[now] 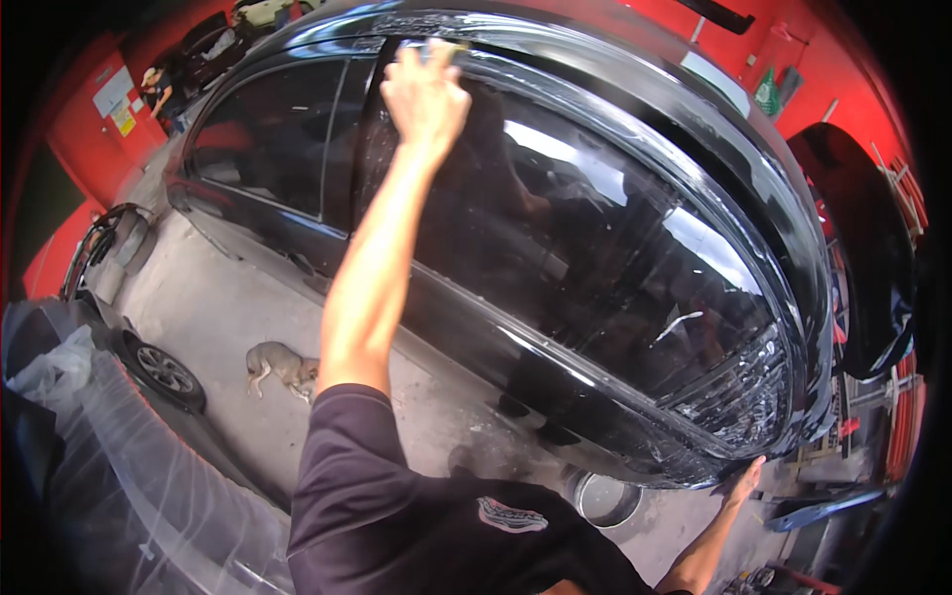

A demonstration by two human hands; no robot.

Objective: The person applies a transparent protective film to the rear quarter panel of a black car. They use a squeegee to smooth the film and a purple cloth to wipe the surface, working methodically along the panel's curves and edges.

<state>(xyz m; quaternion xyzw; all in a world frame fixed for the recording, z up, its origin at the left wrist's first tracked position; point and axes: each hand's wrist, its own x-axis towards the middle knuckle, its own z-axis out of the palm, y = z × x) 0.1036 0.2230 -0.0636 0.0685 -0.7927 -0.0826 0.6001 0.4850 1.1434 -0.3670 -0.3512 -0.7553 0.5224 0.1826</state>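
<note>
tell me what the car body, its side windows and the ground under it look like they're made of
Car body: looks like gloss-painted black metal, mirroring lights and red walls.
Side windows: dark tinted glass, smooth, with sharp reflections; the left hand presses something small at one's top edge.
Ground: probably bare concrete, matte grey and stained.

A dog (281,367) lies on the concrete floor (213,307) at lower left; a metal bucket (607,499) sits at lower centre.

Two cars (555,258), one dog (281,365), one bucket (607,499)
</note>
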